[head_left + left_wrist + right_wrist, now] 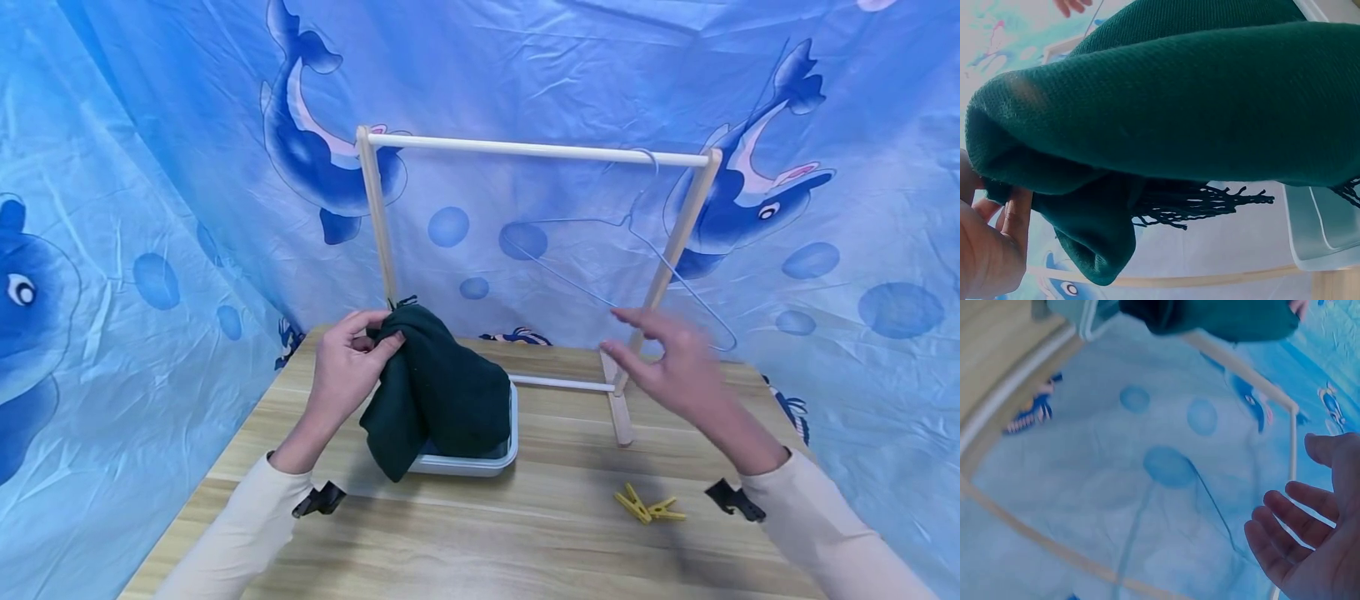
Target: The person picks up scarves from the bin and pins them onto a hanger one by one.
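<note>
A dark green fringed scarf [457, 392] droops over a pale plastic basin [465, 468] on the table. Its upper left edge is pinched by my left hand [347, 358] between thumb and fingers; in the left wrist view the scarf [1172, 106] hangs in folds, with dark fringe showing below. My right hand [675, 362] is raised in front of the rack's right post, blurred, fingers apart and holding nothing. Nearest to it is a thin wire hanger [577, 279], hooked on the rack's top bar. The right wrist view shows the right hand [1310, 531] with its fingers spread loosely.
The wooden rack [536, 148] with a white top bar stands at the back of the wood-grain table [465, 542]. Two yellow clothespins [648, 507] lie at the front right. A blue dolphin-print curtain [525, 58] surrounds the table.
</note>
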